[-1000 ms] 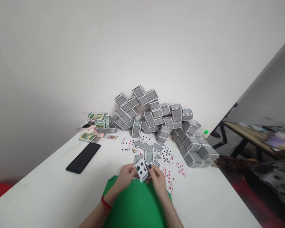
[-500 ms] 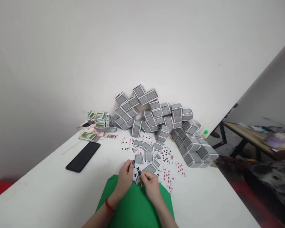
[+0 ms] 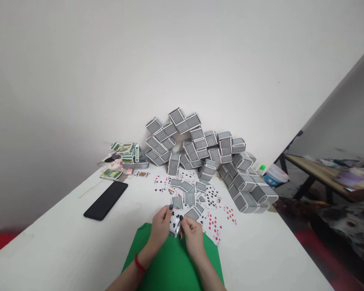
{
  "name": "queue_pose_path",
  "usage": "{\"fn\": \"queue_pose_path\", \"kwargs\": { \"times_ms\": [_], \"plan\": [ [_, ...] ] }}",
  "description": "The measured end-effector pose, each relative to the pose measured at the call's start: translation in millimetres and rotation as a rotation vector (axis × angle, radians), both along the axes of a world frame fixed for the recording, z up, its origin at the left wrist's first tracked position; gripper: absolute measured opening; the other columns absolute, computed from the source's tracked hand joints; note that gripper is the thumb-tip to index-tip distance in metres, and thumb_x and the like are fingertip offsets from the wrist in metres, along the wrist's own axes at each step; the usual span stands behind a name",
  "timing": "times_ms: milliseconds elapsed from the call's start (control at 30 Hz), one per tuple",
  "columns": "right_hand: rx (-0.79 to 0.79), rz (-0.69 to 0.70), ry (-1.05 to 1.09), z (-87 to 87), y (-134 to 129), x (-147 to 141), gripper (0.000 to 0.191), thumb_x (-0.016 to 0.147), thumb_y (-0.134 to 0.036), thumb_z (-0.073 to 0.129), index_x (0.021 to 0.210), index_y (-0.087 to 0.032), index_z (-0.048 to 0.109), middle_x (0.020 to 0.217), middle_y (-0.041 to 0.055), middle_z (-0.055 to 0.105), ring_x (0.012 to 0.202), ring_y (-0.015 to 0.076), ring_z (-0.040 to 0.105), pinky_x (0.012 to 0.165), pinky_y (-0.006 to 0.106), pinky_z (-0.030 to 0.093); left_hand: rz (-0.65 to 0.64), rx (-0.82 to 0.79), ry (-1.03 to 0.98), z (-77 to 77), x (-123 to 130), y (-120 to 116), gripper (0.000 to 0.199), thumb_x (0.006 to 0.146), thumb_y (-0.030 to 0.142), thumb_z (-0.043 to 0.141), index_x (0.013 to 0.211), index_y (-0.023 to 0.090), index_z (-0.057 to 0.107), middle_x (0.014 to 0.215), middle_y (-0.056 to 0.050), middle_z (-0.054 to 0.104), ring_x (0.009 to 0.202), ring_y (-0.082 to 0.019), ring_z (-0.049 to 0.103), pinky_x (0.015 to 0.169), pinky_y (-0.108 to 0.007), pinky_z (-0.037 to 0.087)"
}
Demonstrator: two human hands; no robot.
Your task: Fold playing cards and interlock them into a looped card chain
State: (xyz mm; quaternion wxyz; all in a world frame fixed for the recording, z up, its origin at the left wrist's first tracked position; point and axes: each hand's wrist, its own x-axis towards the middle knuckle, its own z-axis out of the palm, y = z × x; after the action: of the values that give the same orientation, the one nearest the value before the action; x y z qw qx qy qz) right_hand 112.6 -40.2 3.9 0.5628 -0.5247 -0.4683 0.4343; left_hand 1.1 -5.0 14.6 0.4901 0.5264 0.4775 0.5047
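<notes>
Between my two hands is a playing card (image 3: 175,220) with black club pips facing me; its lower part looks bent or folded. My left hand (image 3: 161,224) grips it at the left edge, thumb on its face. On the card's right side, my right hand (image 3: 191,231) pinches the edge between thumb and fingers. Loose playing cards lie just beyond, some face down with grey backs (image 3: 189,198), others face up, such as a red diamond card (image 3: 214,223). Farther back stand several folded card cubes (image 3: 245,182), joined into a stepped structure against the wall.
A black phone (image 3: 106,201) lies on the white table (image 3: 60,230) at left. Behind it are green-and-white card boxes (image 3: 128,150) in a pile. A green cloth (image 3: 172,262) covers the near edge under my forearms. A plastic tub (image 3: 276,174) stands beyond the cubes at right.
My right hand has shifted slightly to the right along the card, so more of its face shows. The left hand keeps its hold. The view has moved a little, revealing the tub.
</notes>
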Motion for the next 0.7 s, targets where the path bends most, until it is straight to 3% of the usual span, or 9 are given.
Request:
{"fn": "queue_pose_path", "kwargs": {
  "times_ms": [133, 233, 433, 600, 700],
  "plan": [
    [0.022, -0.045, -0.032, 6.4, 1, 9, 0.043, 0.076, -0.048, 0.049, 0.046, -0.018, 0.041, 0.04, -0.0056, 0.038, 0.041, 0.0088, 0.034, 0.043, 0.021, 0.025, -0.263, -0.175, -0.242, -0.3, -1, 8, 0.045, 0.073, 0.046, 0.046, 0.096, 0.011, 0.062, 0.058, -0.001, 0.055, 0.048, -0.012, 0.043, 0.046, -0.022, 0.032],
    [0.033, -0.058, -0.023, 10.0, 1, 14, 0.042, 0.075, -0.049, 0.049, 0.047, -0.019, 0.041, 0.04, -0.0057, 0.038, 0.041, 0.0092, 0.033, 0.043, 0.021, 0.025, -0.358, -0.262, -0.325, -4.3, 0, 9, 0.05, 0.07, 0.043, 0.05, 0.109, 0.012, 0.057, 0.049, 0.003, 0.048, 0.04, -0.008, 0.032, 0.04, -0.02, 0.023],
    [0.046, -0.155, -0.041, 9.2, -1, 12, 0.036, 0.074, -0.049, 0.051, 0.057, -0.017, 0.052, 0.047, -0.0041, 0.044, 0.045, 0.0108, 0.037, 0.044, 0.021, 0.03, -0.287, -0.312, -0.277, -11.0, 4, 1, 0.049, 0.07, 0.043, 0.053, 0.109, 0.014, 0.056, 0.049, 0.005, 0.045, 0.042, -0.008, 0.032, 0.04, -0.019, 0.025],
    [0.078, -0.174, -0.031, 12.2, -2, 9, 0.033, 0.075, -0.048, 0.049, 0.078, -0.017, 0.06, 0.072, 0.0031, 0.061, 0.07, 0.0184, 0.053, 0.064, 0.025, 0.042, -0.307, -0.283, -0.244, -5.7, 4, -1, 0.045, 0.067, 0.043, 0.058, 0.103, 0.016, 0.059, 0.065, -0.001, 0.057, 0.055, -0.011, 0.046, 0.045, -0.019, 0.033],
    [0.048, -0.133, 0.013, 12.9, -2, 9, 0.033, 0.074, -0.047, 0.051, 0.084, -0.017, 0.061, 0.074, 0.0028, 0.063, 0.072, 0.0188, 0.054, 0.063, 0.025, 0.042, -0.341, -0.292, -0.28, -2.0, 2, 1, 0.047, 0.067, 0.042, 0.058, 0.106, 0.015, 0.057, 0.055, 0.003, 0.051, 0.045, -0.008, 0.038, 0.04, -0.017, 0.026]
  ]
}}
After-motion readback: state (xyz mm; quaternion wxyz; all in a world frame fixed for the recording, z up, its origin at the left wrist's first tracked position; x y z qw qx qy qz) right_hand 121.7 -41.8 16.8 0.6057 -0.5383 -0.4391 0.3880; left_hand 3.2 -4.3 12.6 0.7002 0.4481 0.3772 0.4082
